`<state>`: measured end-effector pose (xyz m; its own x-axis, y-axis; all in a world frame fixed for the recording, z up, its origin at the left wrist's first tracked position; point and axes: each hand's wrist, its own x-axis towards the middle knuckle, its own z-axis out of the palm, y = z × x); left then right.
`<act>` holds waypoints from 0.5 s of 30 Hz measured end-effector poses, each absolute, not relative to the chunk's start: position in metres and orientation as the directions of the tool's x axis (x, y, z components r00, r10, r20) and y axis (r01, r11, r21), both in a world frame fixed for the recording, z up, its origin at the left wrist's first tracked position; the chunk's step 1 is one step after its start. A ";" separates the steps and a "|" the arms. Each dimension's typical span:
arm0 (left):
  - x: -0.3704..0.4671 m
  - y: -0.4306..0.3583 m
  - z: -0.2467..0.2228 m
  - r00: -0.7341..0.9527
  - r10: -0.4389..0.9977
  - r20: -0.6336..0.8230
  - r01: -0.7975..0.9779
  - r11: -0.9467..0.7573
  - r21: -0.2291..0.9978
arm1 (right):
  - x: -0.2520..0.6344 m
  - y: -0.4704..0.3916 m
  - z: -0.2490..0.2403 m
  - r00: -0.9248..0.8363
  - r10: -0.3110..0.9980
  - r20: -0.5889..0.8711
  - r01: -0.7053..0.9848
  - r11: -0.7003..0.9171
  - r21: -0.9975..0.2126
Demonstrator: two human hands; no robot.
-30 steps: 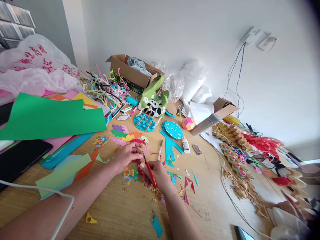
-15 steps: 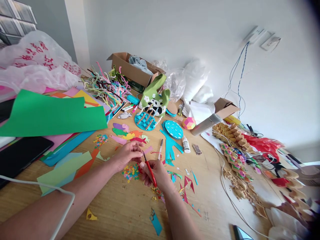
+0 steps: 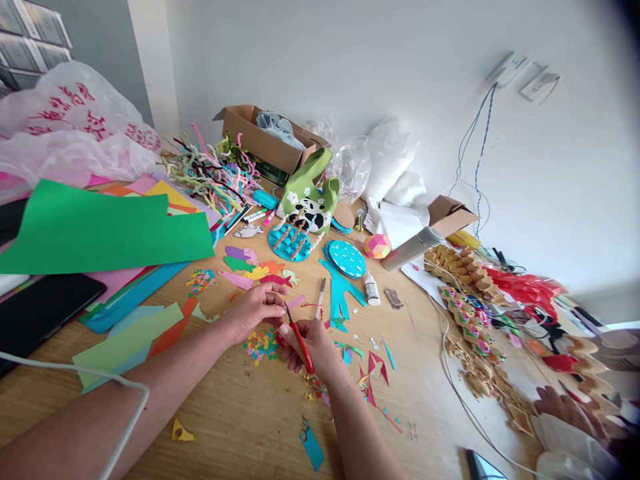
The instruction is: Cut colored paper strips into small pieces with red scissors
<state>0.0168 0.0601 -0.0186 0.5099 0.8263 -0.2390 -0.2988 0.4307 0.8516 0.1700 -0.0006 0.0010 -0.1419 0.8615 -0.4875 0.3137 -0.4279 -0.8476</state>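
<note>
In the middle of the head view, my right hand [image 3: 313, 347] is closed around scissors with red handles [image 3: 302, 348], their dark blades pointing away toward my left fingers. My left hand [image 3: 257, 308] is held just left of the blade tips, thumb and fingers pinched together; whatever they hold is too small to make out. Under and between the hands lies a heap of small coloured paper dots [image 3: 261, 344]. Just beyond them, several paper fish [image 3: 243, 264] in different colours lie on the wooden table [image 3: 240, 413].
Green sheet [image 3: 110, 230] and other coloured paper pile at left beside a black phone [image 3: 55, 310]. Further back are pipe cleaners [image 3: 215, 170] and a panda-patterned green bag [image 3: 310, 200]. Right of my hands stand a glue bottle [image 3: 371, 290] and grey cylinder [image 3: 413, 249]. Another person's hand [image 3: 567, 408] is at lower right.
Another person's hand shows more plainly at the lower right. My two hands and the scissors have hardly moved.
</note>
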 end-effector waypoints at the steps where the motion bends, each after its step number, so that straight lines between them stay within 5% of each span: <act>1: 0.017 0.060 -0.019 0.512 0.825 -0.239 -0.300 0.432 0.850 | 0.170 -0.001 0.002 -0.139 0.859 -0.492 0.316 -0.432 -0.844; 15: 0.016 0.061 -0.018 0.507 0.828 -0.238 -0.350 0.450 0.822 | 0.169 -0.002 0.002 -0.134 0.855 -0.501 0.323 -0.440 -0.838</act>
<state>0.0164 0.0611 -0.0183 0.5072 0.8285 -0.2376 -0.3498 0.4498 0.8218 0.1695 -0.0017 0.0015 -0.1338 0.8552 -0.5007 0.3227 -0.4401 -0.8379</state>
